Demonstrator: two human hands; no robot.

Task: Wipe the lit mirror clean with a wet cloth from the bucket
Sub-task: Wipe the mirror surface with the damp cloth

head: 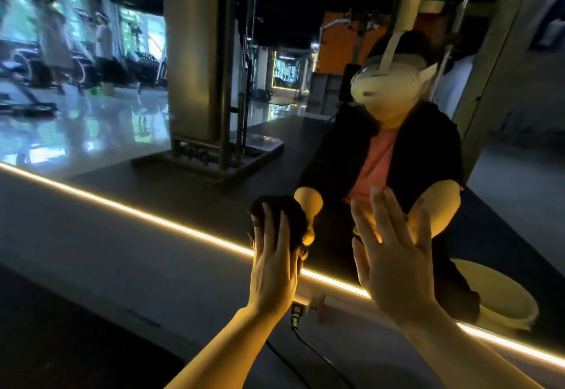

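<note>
Right hand (394, 254) flat, fingers spread; left hand (273, 262) presses cloth (281, 214) on mirror (122, 132).

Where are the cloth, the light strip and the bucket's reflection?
cloth (282, 208): head view, dark bunched top above the left hand's fingers.
light strip (153, 219): head view, glowing line along the mirror's edge.
bucket's reflection (504, 294): head view, pale rim in the mirror.

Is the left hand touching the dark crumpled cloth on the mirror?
Touching. The head view shows the left hand spread flat over the dark crumpled cloth, fingers lying directly on it, no gap visible, pressing it against the lit mirror.
</note>
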